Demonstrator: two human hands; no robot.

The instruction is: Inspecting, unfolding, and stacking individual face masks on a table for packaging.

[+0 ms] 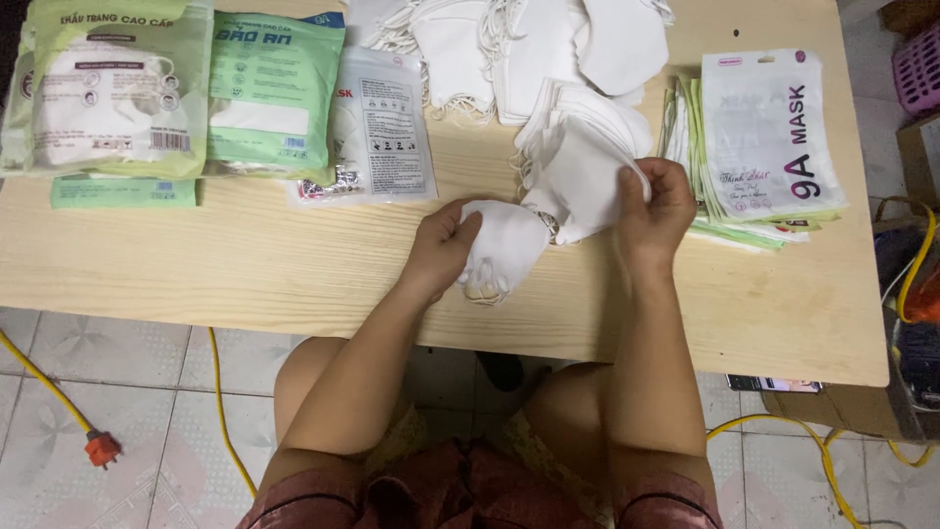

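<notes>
- Two white masks are in my hands: my left hand (443,243) is curled around a folded white mask (501,250), thumb on top and the other fingers tucked beneath it; my right hand (654,208) is pinched shut on the edge of a second white mask (578,176).
- Position: both masks sit low over the wooden table (245,264), between my two hands and touching each other where the hands come close.
- Ear loops: thin loops hang under my left fingers; I judge they can snag, so the grip is best kept on the fabric, not the elastic.
- Alignment: I judge the fold edges should be squared against each other and the pinch kept light, so the fabric does not crease.
- Beyond my right knuckles lies a loose heap of white masks (529,49); just outside my right hand is a stack of flat pouches (764,137).
- Well beyond my left hand lie green packages (264,88) and a clear printed bag (382,127), apart from my work.
- Whether the left-hand mask is single or several nested, I cannot tell.
</notes>
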